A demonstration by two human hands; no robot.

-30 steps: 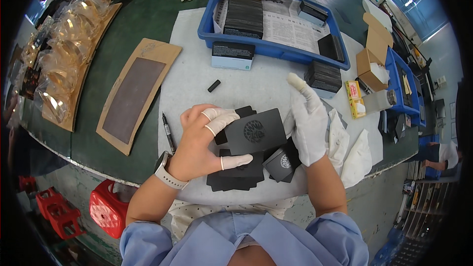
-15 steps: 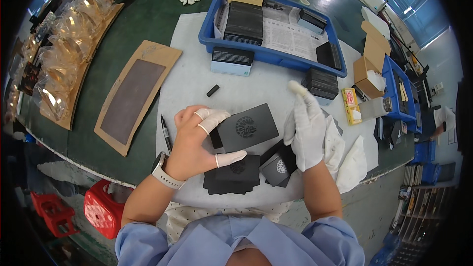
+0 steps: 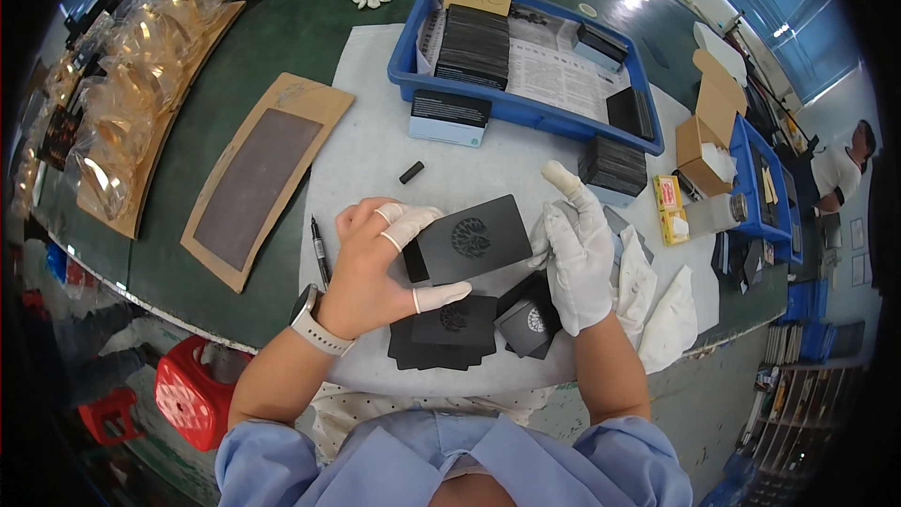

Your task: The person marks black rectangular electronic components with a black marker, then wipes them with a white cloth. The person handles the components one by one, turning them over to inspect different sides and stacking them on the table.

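My left hand, with white finger cots on several fingers, grips a flat black card with a round embossed emblem, thumb at its lower edge. My right hand, in a white glove, stands at the card's right edge with fingers stretched upward. Its thumb side is at or very close to that edge; I cannot tell if it presses there. Below lies a spread pile of black cards. Beside the pile, under my right hand, are more black pieces, one with a silvery round emblem.
A blue tray lined with newspaper holds stacked black cards. Near it are a pale blue box and a card stack. A black marker, its cap, a cardboard panel and white cloths lie around.
My right hand has moved slightly left and down, its thumb side coming to the card's right edge. My left hand keeps the card almost in place. A person has come into view at far right.
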